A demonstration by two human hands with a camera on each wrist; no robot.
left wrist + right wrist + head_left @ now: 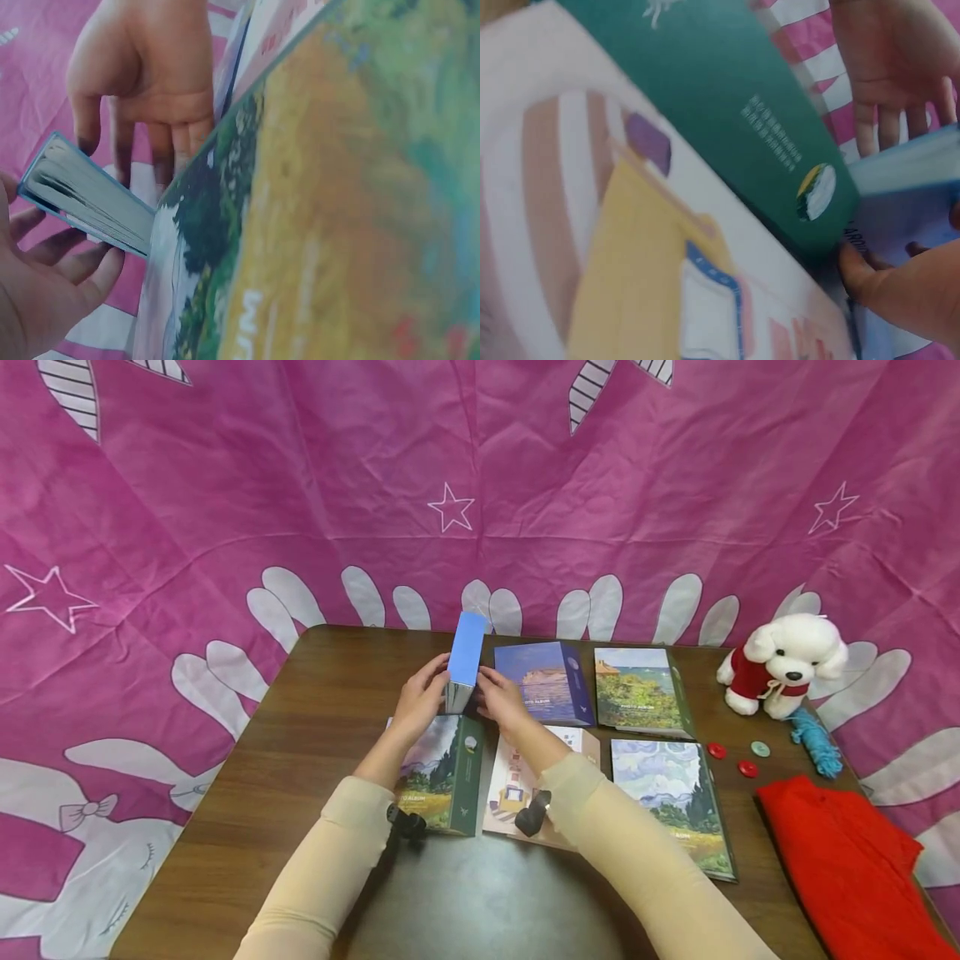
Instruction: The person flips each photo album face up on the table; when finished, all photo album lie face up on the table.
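Observation:
A blue photo album (pixel 467 652) stands on edge near the back of the table, narrow blue side up. On its left side is my left hand (pixel 420 695), with fingers (pixel 71 251) laid against the cover in the left wrist view. My right hand (pixel 504 700) is at the other side, and its thumb (pixel 859 274) rests by the blue cover in the right wrist view. Page edges (pixel 86 191) show between the covers. Both hands have mostly straight, relaxed fingers. Just in front lies a green-spined album (pixel 465 777), partly hidden by my left forearm.
Further albums lie flat to the right: a purple one (pixel 540 672), a garden-scene one (pixel 637 693), a pink one (pixel 502 793) and a landscape one (pixel 667 810). Beyond them are a white plush dog (pixel 795 652), blue yarn (pixel 817 743), several buttons (pixel 717 751) and red cloth (pixel 847 868).

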